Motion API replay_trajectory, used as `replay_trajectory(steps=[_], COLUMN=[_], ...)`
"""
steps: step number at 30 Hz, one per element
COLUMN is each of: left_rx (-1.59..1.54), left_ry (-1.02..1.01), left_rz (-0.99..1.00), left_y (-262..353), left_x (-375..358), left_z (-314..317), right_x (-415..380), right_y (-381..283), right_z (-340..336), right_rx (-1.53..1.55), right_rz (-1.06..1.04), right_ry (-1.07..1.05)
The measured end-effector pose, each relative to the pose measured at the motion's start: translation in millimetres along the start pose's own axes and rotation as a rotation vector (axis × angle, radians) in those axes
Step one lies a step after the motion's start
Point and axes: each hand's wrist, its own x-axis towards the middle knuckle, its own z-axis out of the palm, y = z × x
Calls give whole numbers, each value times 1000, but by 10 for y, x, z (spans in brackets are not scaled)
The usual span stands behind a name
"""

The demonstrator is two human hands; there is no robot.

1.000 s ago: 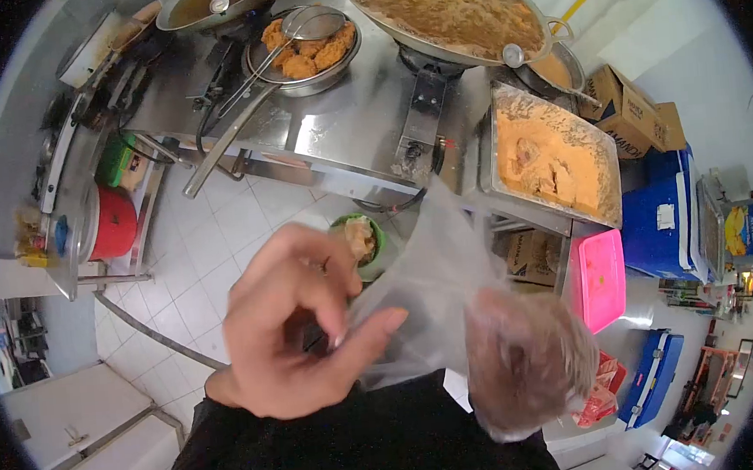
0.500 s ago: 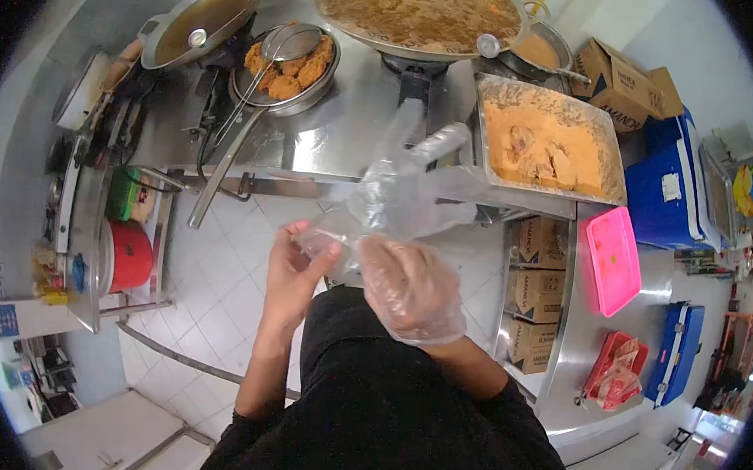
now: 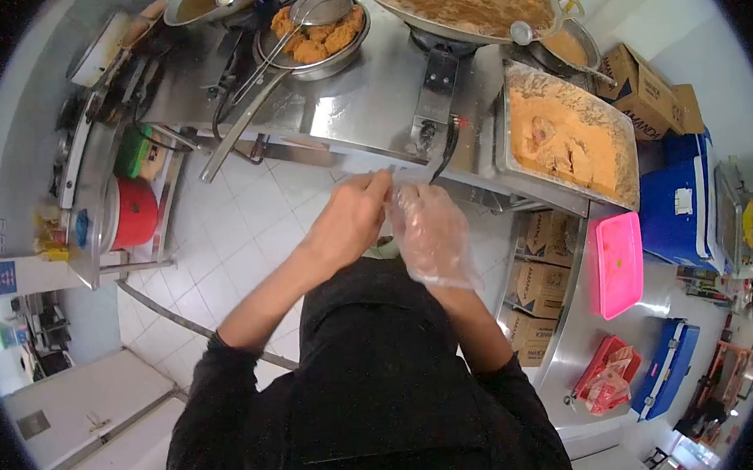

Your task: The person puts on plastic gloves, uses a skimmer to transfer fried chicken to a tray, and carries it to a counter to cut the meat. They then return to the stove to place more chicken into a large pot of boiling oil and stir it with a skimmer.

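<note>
My left hand point(image 3: 351, 224), bare, is closed, its fingertips pinched together against those of the other hand. A clear plastic glove point(image 3: 444, 261) covers my right hand point(image 3: 428, 227), whose fingers are also curled shut. Both hands meet in front of my chest, above the tiled floor and short of the steel counter. The second clear plastic glove is bunched between the fingertips and mostly hidden. Ahead to the right sits a metal tray point(image 3: 503, 143) of orange breading flour with coated pieces in it.
On the counter point(image 3: 341, 106) stand a bowl with fried chicken point(image 3: 328, 42) under a strainer point(image 3: 323, 8) and a large wok point(image 3: 468, 41) of frying oil. A long handle point(image 3: 234, 140) overhangs the front edge. To the right are a pink tray point(image 3: 619, 266) and a blue cooler point(image 3: 676, 205).
The loose plastic glove, spread out in the air before, is now gathered between my hands. My left hand has moved up and right to meet my right hand, and the view has shifted slightly.
</note>
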Motion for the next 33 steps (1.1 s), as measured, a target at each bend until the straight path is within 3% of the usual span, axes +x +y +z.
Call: replay_trajectory(steps=[1, 4, 5, 9, 12, 14, 18, 20, 21, 24, 27, 30, 33], left_rx=[-4, -111, -98, -392, -841, -1053, -1607, -1716, -1768, -1887, -1929, -1076, -730], left_ry=[-51, -146, -10, 164, 101, 259, 443, 500, 523, 413, 367, 186, 153], left_rz=[-1, -42, 11, -43, -368, -582, -891, -893, -891, -920, -864, -706, -622], left_y=[-24, -140, -165, 227, 413, 166, -172, -258, -304, -431, -457, -597, -511], left_x=[60, 229, 240, 72, -229, -282, -311, -320, -312, -305, -247, -224, -278], left_z=[-35, -241, -271, -475, -109, 265, 536, 593, 609, 677, 794, 950, 933], right_x=[31, 156, 188, 311, 329, 278, 94, 27, -35, -145, -160, -147, -84], right_y=[64, 111, 123, 221, 183, 69, 62, 23, -74, -103, -50, -16, 19], right_z=[45, 13, -57, -37, 48, 119, 475, 603, 572, 658, 657, 710, 698], right_rx=[-12, 93, 149, 118, 106, -24, -85, -106, -58, 67, 128, 214, 189], right_rz=[-23, 23, 69, 122, 16, -102, -317, -367, -290, -258, -255, -144, -62], right_ry=[-67, 146, 126, 213, 387, 520, 510, 480, 449, 396, 332, 362, 451])
